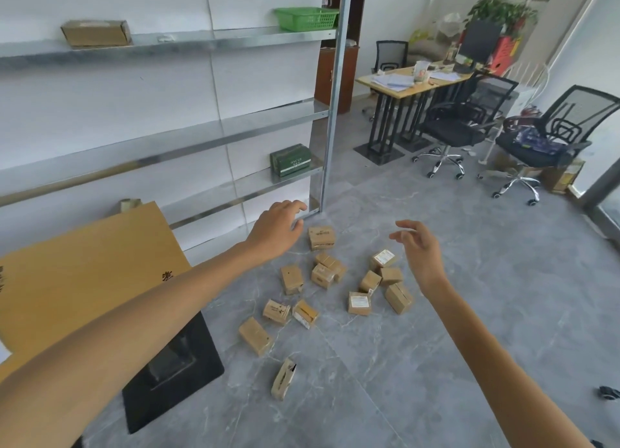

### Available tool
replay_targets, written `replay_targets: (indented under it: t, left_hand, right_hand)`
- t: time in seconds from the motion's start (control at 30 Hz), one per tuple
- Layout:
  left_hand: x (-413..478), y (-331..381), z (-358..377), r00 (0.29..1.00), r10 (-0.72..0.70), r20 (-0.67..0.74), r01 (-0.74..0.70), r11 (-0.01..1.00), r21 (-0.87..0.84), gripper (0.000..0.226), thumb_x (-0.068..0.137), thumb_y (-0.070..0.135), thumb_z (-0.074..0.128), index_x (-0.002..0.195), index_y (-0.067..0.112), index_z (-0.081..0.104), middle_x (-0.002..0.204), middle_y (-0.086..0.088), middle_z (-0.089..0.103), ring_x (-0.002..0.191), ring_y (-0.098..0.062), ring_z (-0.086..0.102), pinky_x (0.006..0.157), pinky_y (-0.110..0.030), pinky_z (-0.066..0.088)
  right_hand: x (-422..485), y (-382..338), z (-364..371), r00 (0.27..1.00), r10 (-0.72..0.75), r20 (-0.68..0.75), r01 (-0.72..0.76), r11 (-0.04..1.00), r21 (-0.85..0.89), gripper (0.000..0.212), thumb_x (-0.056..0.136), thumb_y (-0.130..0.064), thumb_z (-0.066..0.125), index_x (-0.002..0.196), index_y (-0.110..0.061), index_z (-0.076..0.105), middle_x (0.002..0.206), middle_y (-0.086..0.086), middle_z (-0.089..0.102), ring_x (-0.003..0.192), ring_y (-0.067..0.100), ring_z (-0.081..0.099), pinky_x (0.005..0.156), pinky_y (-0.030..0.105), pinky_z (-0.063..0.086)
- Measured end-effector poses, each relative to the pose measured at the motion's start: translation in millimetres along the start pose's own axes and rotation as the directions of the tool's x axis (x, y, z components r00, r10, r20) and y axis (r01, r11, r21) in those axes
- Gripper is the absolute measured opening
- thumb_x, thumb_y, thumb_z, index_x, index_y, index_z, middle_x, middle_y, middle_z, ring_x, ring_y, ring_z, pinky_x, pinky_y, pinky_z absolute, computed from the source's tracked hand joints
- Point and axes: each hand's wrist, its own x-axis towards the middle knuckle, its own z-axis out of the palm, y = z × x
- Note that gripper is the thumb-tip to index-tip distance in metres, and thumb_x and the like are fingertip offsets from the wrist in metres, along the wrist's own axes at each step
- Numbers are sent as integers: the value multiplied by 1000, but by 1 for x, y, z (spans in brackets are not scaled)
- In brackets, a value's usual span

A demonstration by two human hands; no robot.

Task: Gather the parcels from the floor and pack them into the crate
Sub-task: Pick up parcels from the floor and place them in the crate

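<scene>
Several small brown cardboard parcels lie scattered on the grey tiled floor, among them a far one, a labelled one and a near one tipped on its edge. A black crate sits on the floor at the lower left, partly under a large flat cardboard sheet. My left hand reaches out above the far parcels, fingers apart, holding nothing. Over the right side of the pile, my right hand hovers with fingers spread and empty.
A metal shelf unit stands along the white wall at left, holding a brown box, a green basket and a green box. A desk and two office chairs stand at the back right.
</scene>
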Motion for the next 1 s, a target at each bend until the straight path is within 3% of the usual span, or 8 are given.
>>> replay_targets:
  t: [0.13,0.27,0.47,0.6,0.7,0.83,1.0]
  left_hand:
    - [41,14,13,1000,-15,6,15,1000,-6,34,97,18,45,130,13,48,131,-4,55,122,-21,47,99,-41,41]
    - [80,22,31,1000,-28,7,28,999,-22,33,97,18,46,129,12,49,129,-5,55,120,-21,48,98,-41,42]
    - [146,17,59,999,-31,-9,30,997,-76,32,97,17,47,128,12,50,126,-6,57,118,-22,49,99,-38,42]
    - [203,-2,75,999,-45,-12,44,993,-109,32,97,18,47,128,12,50,125,-6,57,116,-22,51,97,-38,43]
    - [241,-24,79,997,-71,-13,69,990,-126,32,96,18,47,127,13,50,124,-6,58,115,-22,51,95,-38,43]
    - [287,-60,80,995,-100,-2,99,985,-139,31,96,18,47,126,14,51,123,-7,58,115,-23,52,95,-39,44]
    - [339,-103,93,991,-130,33,133,985,-112,30,95,18,47,125,13,52,124,-7,58,115,-25,52,96,-42,44]
  right_hand:
    - [43,9,-19,1000,0,16,0,1000,12,24,96,-7,41,110,-11,60,93,7,68,95,21,61,76,26,43]
    - [82,20,-28,999,18,-27,-18,1000,6,25,95,-7,41,107,-16,61,91,3,69,95,16,62,73,16,43]
    - [140,29,-13,997,68,-33,-68,998,-16,25,94,-7,41,107,-15,61,91,3,69,89,16,61,71,15,43]
    - [193,29,10,998,69,-3,-69,996,-53,24,96,-11,41,110,-16,59,89,-5,67,86,15,60,74,23,46]
    - [232,28,26,997,78,8,-77,993,-89,24,97,-11,41,112,-14,59,93,-2,67,94,27,63,72,29,49]
    - [283,29,52,991,131,40,-124,983,-138,23,97,-10,41,111,-13,59,93,-1,66,101,34,61,83,42,50]
    - [341,44,81,984,166,58,-153,971,-181,23,96,-8,42,109,-12,61,92,1,66,99,34,61,79,38,49]
